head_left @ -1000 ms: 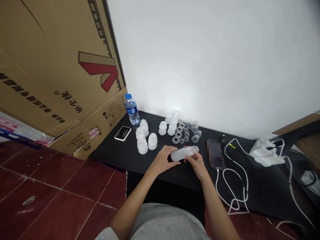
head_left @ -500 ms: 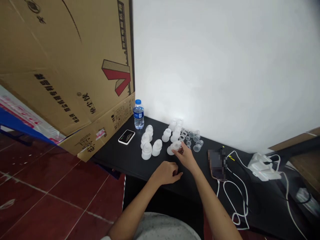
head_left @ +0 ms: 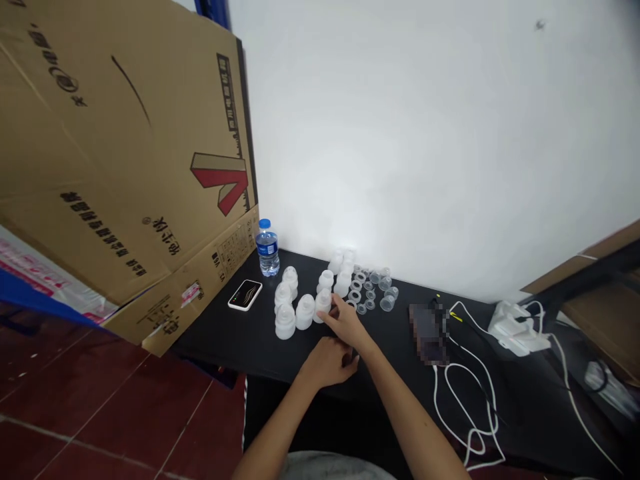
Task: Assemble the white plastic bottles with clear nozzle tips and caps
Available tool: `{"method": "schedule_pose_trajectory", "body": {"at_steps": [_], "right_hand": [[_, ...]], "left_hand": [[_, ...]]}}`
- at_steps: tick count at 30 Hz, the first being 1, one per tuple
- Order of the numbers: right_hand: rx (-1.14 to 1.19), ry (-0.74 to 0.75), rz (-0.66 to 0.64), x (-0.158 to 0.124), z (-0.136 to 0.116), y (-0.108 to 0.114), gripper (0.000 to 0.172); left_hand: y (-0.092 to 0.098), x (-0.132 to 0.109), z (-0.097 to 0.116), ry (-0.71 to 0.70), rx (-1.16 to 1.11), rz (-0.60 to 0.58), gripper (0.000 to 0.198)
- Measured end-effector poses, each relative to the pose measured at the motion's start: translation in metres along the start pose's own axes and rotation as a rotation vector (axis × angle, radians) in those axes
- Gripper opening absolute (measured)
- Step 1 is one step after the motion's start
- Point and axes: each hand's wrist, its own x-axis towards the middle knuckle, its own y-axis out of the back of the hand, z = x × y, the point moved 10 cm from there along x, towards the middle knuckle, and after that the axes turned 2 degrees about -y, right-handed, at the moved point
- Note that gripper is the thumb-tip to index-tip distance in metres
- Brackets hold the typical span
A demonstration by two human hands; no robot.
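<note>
Your single head-worn camera looks forward and down across your forearms [head_left: 400, 405] to the nearby tabletop [head_left: 387, 333], the white wall [head_left: 425, 133] filling much of the upper view.

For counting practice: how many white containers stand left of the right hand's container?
4: back container, middle container, front container; side container right of that. Others may hide.

1 white btl [head_left: 321, 302], upright on blk table [head_left: 225, 340], beside another domed btl [head_left: 305, 313].
</note>
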Motion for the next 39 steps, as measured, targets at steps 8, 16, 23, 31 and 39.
{"method": "schedule_pose_trajectory", "body": {"at_steps": [8, 16, 23, 31, 39], "right_hand": [[-0.321, 0.051, 0.264, -0.034, 0.033, 0.053, 0.036], [-0.645, 0.074, 0.174, -0.061, 0.052, 0.049, 0.037], [-0.467, 0.231, 0.151, -0.079, 0.048, 0.054, 0.026], [-0.268, 0.201, 0.378, -0.086, 0.058, 0.080, 0.023], [-0.346, -0.058, 0.425, -0.068, 0.089, 0.086, 0.035]], "left_hand": [[0.003, -0.001, 0.000, -0.010, -0.022, 0.070, 0.028], [0.009, 0.001, -0.005, 0.004, 0.033, 0.160, 0.027], [0.019, 0.001, -0.001, -0.043, 0.053, 0.253, 0.028], [0.011, 0.004, 0.003, -0.094, 0.157, 0.220, 0.049], [0.013, 0.025, -0.008, 0.004, 0.118, 0.298, 0.018]]}}
